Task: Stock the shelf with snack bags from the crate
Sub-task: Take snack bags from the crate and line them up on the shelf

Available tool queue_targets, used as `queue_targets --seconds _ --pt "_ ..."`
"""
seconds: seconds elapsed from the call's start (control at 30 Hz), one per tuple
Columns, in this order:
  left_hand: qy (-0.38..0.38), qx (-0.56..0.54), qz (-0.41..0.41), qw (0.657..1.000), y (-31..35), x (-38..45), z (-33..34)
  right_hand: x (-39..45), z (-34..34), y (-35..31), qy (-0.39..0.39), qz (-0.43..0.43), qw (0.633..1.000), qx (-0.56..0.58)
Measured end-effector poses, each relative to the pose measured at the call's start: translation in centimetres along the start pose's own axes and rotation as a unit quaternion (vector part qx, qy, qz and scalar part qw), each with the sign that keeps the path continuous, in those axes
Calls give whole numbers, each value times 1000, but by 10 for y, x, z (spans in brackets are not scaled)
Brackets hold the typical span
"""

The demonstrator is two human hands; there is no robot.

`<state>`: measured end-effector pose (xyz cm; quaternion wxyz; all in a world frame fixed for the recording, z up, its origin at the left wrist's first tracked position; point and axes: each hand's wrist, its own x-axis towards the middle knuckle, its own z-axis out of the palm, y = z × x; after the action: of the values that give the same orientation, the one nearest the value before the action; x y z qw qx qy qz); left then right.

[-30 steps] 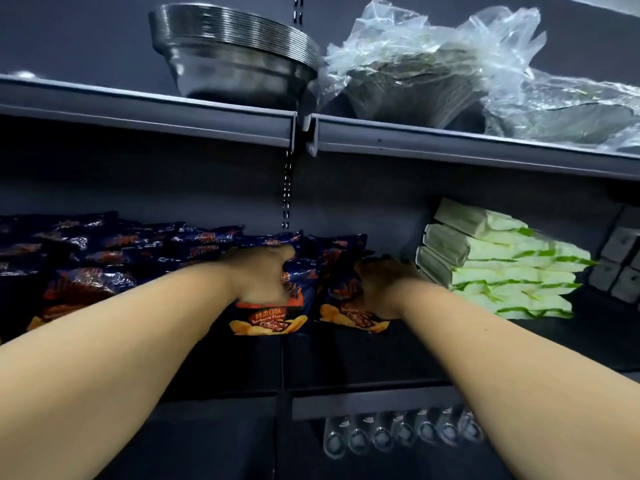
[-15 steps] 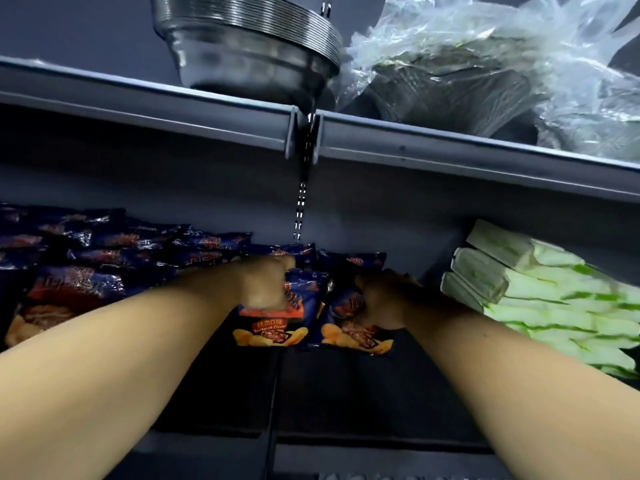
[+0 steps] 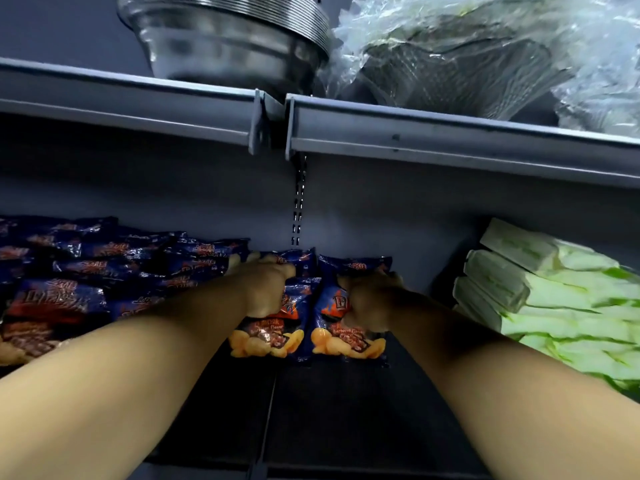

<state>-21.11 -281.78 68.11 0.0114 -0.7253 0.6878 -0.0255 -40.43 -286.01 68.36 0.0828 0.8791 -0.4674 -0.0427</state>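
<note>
Hands work side by side at the middle of the dark shelf, both arms reaching in from the near edge. Left hand lies on top of a blue barbecue snack bag, its fingers curled over the bag's far part in a closed grip on the packet. Right hand sits just to the right on a second snack bag, fingers bent round its right edge, also gripping. The two bags stand touching each other, printed fronts facing near, with orange chips pictured along their lower ends.

To the left, a pile of matching blue bags fills the shelf, stacked loosely and overlapping right up to the left hand. To the right, well apart from the held bags, lies a stack of white and green packets, tilted and layered.

Above, a grey upper shelf carries stacked steel bowls on the left and metal items wrapped in clear plastic on the right. A slotted upright runs down the back wall between the shelf sections.
</note>
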Motion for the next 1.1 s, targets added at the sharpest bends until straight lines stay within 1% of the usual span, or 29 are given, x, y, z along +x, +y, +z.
queue_targets --seconds 0.17,0.53,0.63,0.87,1.1 --pt "26 13 6 1000 0 9 9 14 9 7 18 22 999 -15" --pt "48 -2 4 999 1 4 23 5 22 6 14 15 1000 -18" --pt "68 -14 8 998 3 -3 22 1 19 0 14 21 1000 -14" --pt "131 -29 24 991 10 -19 21 -12 19 -7 54 36 998 -4" --pt "151 -26 27 988 12 -28 22 -22 11 -10 69 35 997 15"
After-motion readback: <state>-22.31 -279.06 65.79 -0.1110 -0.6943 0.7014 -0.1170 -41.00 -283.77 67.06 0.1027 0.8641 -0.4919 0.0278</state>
